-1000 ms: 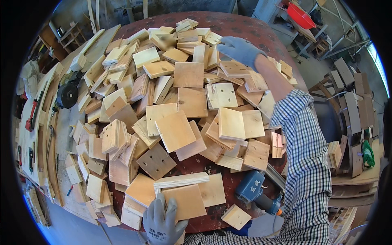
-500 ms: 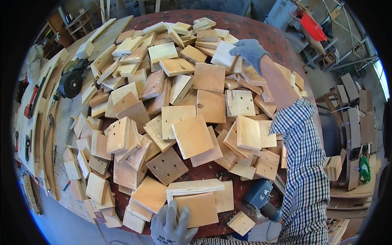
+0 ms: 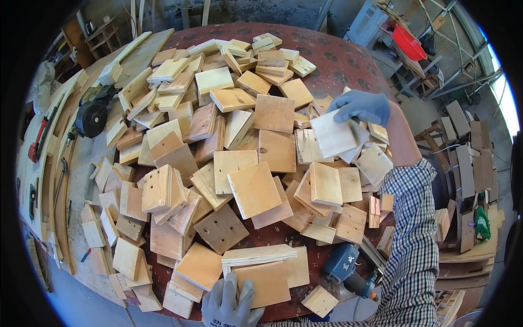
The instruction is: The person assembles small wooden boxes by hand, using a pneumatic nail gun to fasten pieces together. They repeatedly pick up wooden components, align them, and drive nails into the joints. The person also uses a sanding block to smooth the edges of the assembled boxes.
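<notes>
The right hand [image 3: 362,106] in a blue glove pinched a pale wood square [image 3: 333,134] by its top edge, thumb side and fingers squeezed on it. The square was up off the heap, tilted, with its flat face toward the camera — held by the edge like that so the whole face could be seen. It hung over the right side of the big pile of wood squares [image 3: 229,158], near the far right edge of the round dark red table [image 3: 348,54].

The right arm reached far out from the lower right, w/ a checked sleeve [image 3: 414,245] pushed up and the bare forearm stretched straight; the wrist bent down a bit toward the pile.

The left hand [image 3: 229,305] in a grey glove lay flat at the near edge, fingers spread open, pressing on an orange-brown board [image 3: 267,283] — prob. to steady it, not gripping anything. A thin stack of boards [image 3: 259,255] sat just behind that board.

A blue power tool [image 3: 348,267] lay close by on the right, near the sleeve. A round black saw [image 3: 91,117] sat on the long plank bench [image 3: 81,180] on the left, well apart from both hands.
</notes>
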A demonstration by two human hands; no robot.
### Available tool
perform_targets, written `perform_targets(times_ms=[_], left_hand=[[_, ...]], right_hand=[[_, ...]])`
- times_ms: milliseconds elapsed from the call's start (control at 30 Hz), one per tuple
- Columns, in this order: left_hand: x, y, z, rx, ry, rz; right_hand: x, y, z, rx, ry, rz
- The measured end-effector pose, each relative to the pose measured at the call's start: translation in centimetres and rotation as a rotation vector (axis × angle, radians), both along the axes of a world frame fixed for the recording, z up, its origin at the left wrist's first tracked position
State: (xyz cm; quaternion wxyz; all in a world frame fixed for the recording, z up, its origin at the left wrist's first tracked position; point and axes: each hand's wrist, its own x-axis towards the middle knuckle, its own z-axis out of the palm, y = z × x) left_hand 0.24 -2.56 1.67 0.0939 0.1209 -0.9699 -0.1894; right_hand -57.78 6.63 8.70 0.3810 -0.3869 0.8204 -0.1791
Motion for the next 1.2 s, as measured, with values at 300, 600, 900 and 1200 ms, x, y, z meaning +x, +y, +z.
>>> perform_targets(times_ms=[300, 600, 900, 1200], left_hand=[[-0.3, -0.3, 0.1, 0.018, 0.031, -0.012], [0.0, -0.3, 0.5, 0.051, -0.019, -0.005], [-0.5, -0.2, 0.6, 0.034, 0.0, 0.014], [-0.5, -0.9, 0.5, 0.03, -0.024, -0.015]], right_hand=[[-4.0, -14.6, -6.4, 0.042, 0.596, -0.232], [-2.8, -18.7, -9.5, 0.153, 0.554, -0.369], [-2.8, -11.6, -2.9, 0.131, 0.21, 0.106], [-6.8, -18.4, -6.9, -0.058, 0.361, -0.506]])
